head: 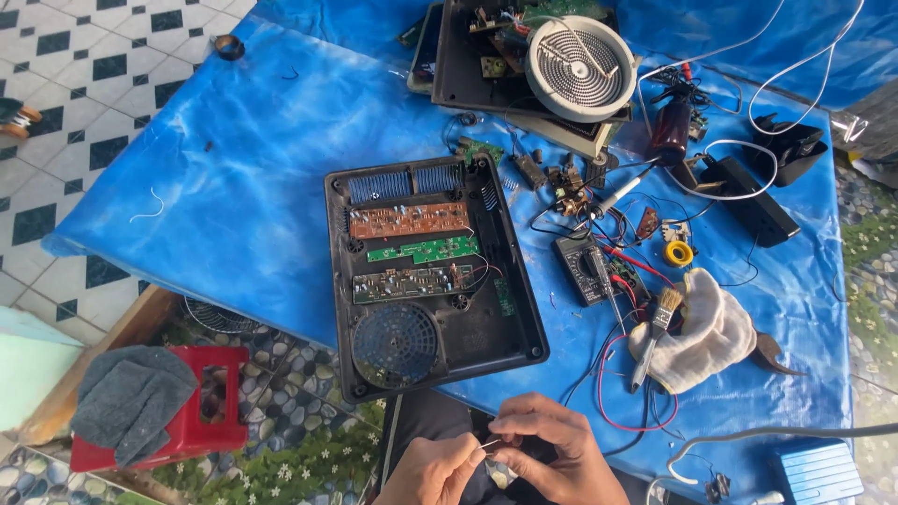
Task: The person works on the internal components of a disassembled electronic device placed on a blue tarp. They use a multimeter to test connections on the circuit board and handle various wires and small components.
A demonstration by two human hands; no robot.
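My left hand (432, 470) and my right hand (552, 451) meet at the bottom edge, fingers pinched together on a small thin metal part (489, 446) between them. Just above my hands lies an open black appliance case (505, 309) with a brown circuit board (408, 221), a green board (423, 250), a darker board (410, 282) and a round fan grille (397, 344) inside.
The blue-covered table (253, 168) also holds a multimeter (584, 266), a paintbrush (657, 332) on a white cloth (703, 332), a soldering iron (622, 192), a round heating coil (581, 67) on a second open case, and loose wires. A red stool (201, 421) with a grey cloth stands left.
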